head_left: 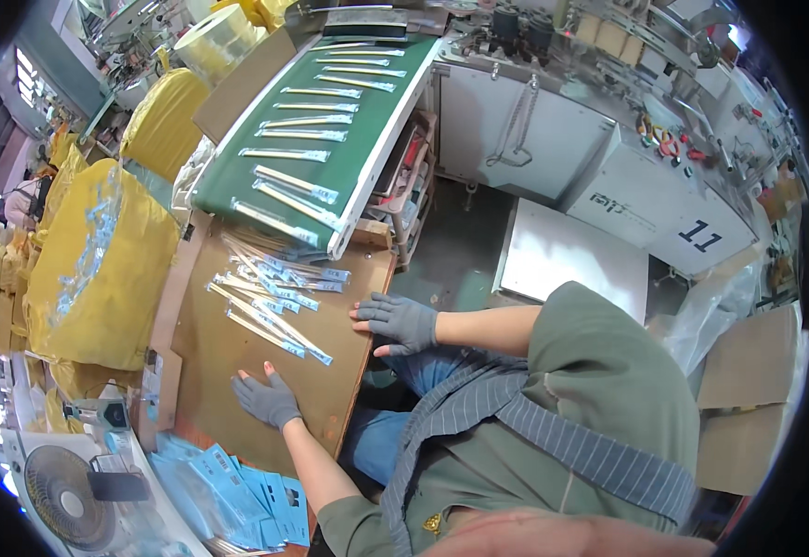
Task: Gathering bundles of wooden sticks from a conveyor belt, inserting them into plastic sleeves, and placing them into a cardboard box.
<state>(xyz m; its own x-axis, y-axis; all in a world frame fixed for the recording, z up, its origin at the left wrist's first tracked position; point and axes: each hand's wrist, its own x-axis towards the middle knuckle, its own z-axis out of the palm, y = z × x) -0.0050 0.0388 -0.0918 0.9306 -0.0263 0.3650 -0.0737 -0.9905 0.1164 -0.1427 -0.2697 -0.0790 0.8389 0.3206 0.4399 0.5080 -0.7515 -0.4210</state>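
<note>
My left hand [267, 399], in a grey glove with bare fingertips, lies on the brown tabletop [228, 432] with its fingers spread and nothing in them. My right hand [399, 323], gloved alike, rests at the table's right edge, fingers stretched out and holding nothing. Beyond both hands, a loose pile of wrapped chopsticks [274, 302] with blue-and-white ends lies on the table, touched by neither hand. More chopstick packets [304, 155] lie in spaced rows on the green conveyor belt [237, 181], which ends at the far side of the tabletop.
Blue printed bags [228, 483] lie at the near left, beside a small fan [72, 506]. A yellow sack [98, 278] holding packets stands left of the table. Right of the belt are a shelf [404, 190], a white machine cabinet [673, 204], scissors [667, 144] and a cardboard box [748, 399].
</note>
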